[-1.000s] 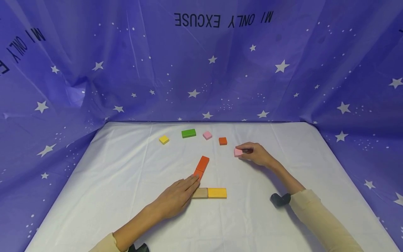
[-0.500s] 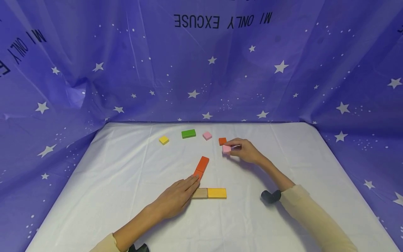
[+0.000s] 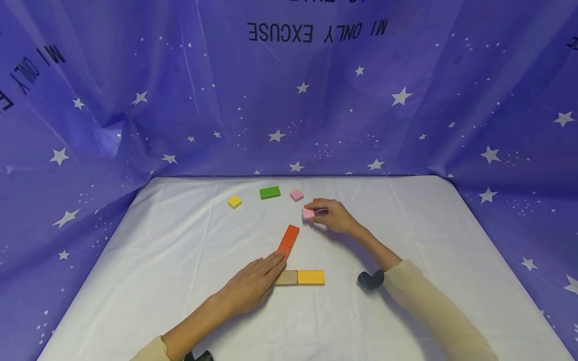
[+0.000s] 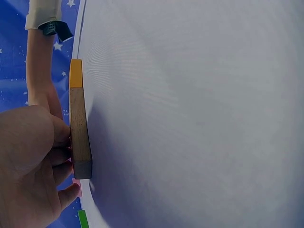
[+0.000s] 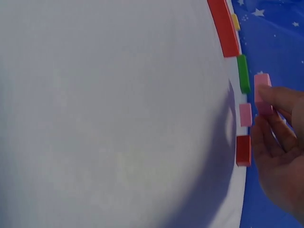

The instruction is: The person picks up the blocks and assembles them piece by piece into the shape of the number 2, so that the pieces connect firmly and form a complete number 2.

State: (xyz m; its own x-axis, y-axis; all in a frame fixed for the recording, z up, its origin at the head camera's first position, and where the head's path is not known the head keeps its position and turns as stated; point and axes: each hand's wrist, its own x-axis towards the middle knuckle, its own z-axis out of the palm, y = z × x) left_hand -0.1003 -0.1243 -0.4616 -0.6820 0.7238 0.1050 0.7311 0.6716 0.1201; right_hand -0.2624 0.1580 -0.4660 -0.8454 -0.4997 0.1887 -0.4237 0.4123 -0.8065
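In the head view my right hand [image 3: 336, 216] pinches a small pink block [image 3: 307, 214] between thumb and fingers. The right wrist view shows this pink block [image 5: 262, 92] held off the white cloth. My left hand [image 3: 253, 286] lies with extended fingers, its tips touching the nearer of two orange-red blocks [image 3: 290, 235] set end to end in a slanting line. Below them, a tan wooden block [image 3: 287, 278] meets a yellow block [image 3: 311, 278] end to end; the left hand covers the tan block's left part.
Along the far side of the white-covered table [image 3: 149, 281] lie a small yellow block [image 3: 235, 202], a green block [image 3: 270, 193] and another pink block [image 3: 296, 195]. A red block [image 3: 317, 200] is partly hidden behind the right hand. A purple starry curtain [image 3: 244, 150] stands behind the table.
My right hand has carried the pink block leftward, from right of the red block to a spot near the upper end of the orange-red line. The left hand stays in place.
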